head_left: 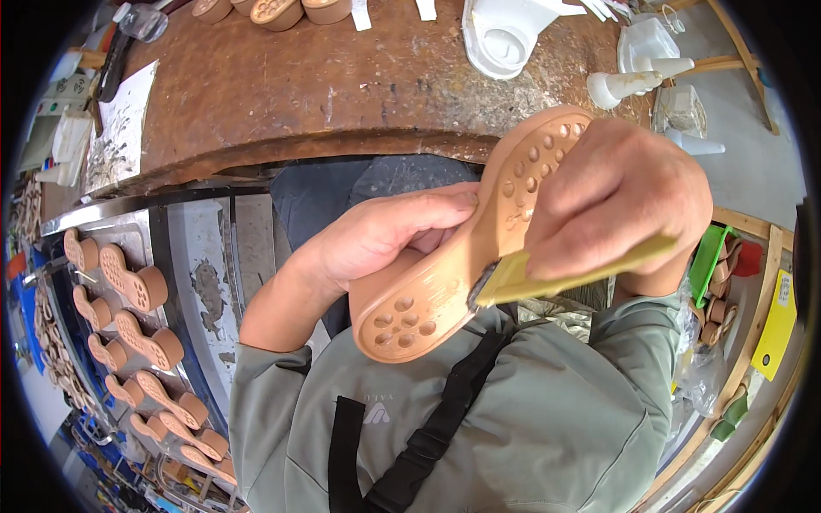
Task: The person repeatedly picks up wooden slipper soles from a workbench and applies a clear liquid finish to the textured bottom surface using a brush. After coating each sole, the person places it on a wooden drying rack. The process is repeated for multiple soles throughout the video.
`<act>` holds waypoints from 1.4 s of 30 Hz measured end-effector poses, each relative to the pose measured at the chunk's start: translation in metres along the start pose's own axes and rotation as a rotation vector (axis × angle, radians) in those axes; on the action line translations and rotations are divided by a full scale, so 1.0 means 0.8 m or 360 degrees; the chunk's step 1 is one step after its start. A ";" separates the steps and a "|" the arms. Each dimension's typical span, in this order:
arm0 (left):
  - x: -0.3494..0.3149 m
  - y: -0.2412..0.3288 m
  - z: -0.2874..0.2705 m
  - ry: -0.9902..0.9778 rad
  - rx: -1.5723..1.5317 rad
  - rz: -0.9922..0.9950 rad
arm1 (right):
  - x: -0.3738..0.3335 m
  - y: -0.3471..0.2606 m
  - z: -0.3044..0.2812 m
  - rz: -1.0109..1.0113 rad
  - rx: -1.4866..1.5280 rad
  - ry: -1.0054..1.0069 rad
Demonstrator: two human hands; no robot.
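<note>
A tan shoe sole point(402, 295) is tilted in front of me, its hollowed face turned up with round holes at both ends. My left hand point(393, 229) is closed around its left side, thumb over the rim and the other fingers mostly hidden. Over the right side, my right hand point(620, 197) grips a flat yellow-handled brush point(547, 278). The brush's dark bristle end touches the sole near its lower right edge. A wet-looking shine covers the middle of the sole.
The worn brown table point(325, 94) carries a white plastic container point(500, 47), more tan soles point(278, 13) and a clear bottle point(141, 21). On my left, a rack point(124, 235) holds several soles. A green basket point(718, 261) stands at the right.
</note>
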State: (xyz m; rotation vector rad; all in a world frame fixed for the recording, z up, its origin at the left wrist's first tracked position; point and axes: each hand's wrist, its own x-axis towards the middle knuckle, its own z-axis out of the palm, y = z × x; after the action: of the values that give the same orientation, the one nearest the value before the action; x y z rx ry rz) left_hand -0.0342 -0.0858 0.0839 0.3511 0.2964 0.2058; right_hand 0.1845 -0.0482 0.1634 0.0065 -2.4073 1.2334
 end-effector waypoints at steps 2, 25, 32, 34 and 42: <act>-0.004 -0.001 -0.002 -0.0058 -0.0011 0.0026 | -0.020 0.002 -0.007 0.0080 0.0024 0.0100; 0.007 0.017 -0.088 0.0103 -0.0123 0.0742 | -0.079 0.051 0.082 0.0898 -0.0098 0.2309; -0.073 -0.041 -0.092 0.0909 0.1418 0.1118 | -0.090 0.073 0.083 0.0929 0.0117 0.2788; -0.078 -0.028 -0.080 0.1038 0.2021 0.0994 | -0.109 0.098 0.088 0.0849 0.0086 0.2819; -0.216 -0.048 -0.008 0.0994 0.1441 0.1759 | -0.084 0.103 0.057 0.0798 0.0014 0.2606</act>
State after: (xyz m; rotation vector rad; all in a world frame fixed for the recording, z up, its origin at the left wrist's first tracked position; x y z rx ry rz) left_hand -0.1927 -0.1622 0.1069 1.3469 0.7942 1.3014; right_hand 0.2118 -0.0462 0.0511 -1.1520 -0.9275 0.7767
